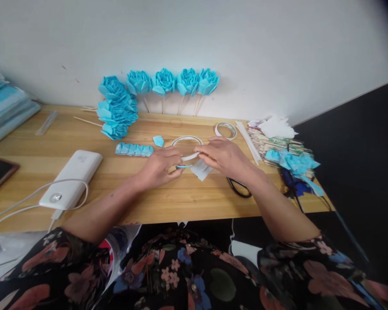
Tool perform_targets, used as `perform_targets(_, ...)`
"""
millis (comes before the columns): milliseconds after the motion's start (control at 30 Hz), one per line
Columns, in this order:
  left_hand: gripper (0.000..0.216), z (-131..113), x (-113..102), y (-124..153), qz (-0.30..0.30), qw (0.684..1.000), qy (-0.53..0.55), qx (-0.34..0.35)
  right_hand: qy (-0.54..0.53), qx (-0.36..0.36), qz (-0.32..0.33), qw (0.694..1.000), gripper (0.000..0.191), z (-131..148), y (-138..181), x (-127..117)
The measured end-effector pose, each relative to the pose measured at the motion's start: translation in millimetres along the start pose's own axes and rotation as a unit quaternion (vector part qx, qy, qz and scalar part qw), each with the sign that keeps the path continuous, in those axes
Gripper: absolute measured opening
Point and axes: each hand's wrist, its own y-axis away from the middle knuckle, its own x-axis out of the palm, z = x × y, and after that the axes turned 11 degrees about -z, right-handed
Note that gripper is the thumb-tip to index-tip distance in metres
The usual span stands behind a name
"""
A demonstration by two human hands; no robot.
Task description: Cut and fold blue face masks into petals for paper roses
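Observation:
My left hand [164,168] is closed, pinching a thin blue piece [183,166], seen edge-on, between thumb and fingers. My right hand [222,154] is closed at the right side of a roll of white tape [188,138], its fingertips pressed on the ring. The roll stands between both hands, and my left fingers hide its left side. Below the right fingers lies a whitish paper square [201,169]. A small folded blue piece [158,141] lies behind my left hand, near a row of folded blue pieces [134,150]. Scissors [239,188] lie partly under my right wrist.
Several blue handmade flowers on sticks [164,82] lean on the wall, and more flowers [116,107] are piled at left. A second tape roll [225,125] lies behind my right hand. A white power bank [71,178] with cables, a phone [0,174] and scraps [278,133] flank the table.

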Motion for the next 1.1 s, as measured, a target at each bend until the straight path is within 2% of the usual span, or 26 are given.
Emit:
perform_targets(267,0.008,-1.2,3.1,0.9,-0.033,0.999,0.004,-0.005,0.106,0.017,-0.001,0.994,0.029,8.9,-4.3,15.2)
perform_targets(367,0.007,0.1,3.1,2.1,-0.033,0.999,0.002,-0.021,0.069,0.03,-0.012,0.997,0.03,8.3,-3.8,16.7)
perform_targets(433,0.008,0.4,2.1,2.3,-0.028,0.999,0.005,-0.032,0.033,0.042,-0.018,0.998,0.037,8.2,-2.8,13.9)
perform_targets(533,0.009,0.1,-0.2,1.5,-0.024,0.999,-0.002,-0.039,-0.011,0.089,-0.052,0.995,0.042,12.0,0.0,7.3)
perform_targets(633,0.009,-0.4,-1.2,0.7,-0.023,0.999,-0.012,-0.038,-0.036,0.141,-0.101,0.984,0.036,19.7,4.6,3.7)
perform_targets(767,0.011,-0.4,0.4,1.2,-0.025,0.999,-0.011,-0.036,-0.052,0.17,-0.137,0.974,0.024,27.2,10.8,7.2)
perform_targets(1100,0.007,-1.4,-1.4,-1.0,-0.021,1.0,0.003,-0.004,-0.006,0.157,-0.195,0.968,0.012,26.8,15.6,6.4)
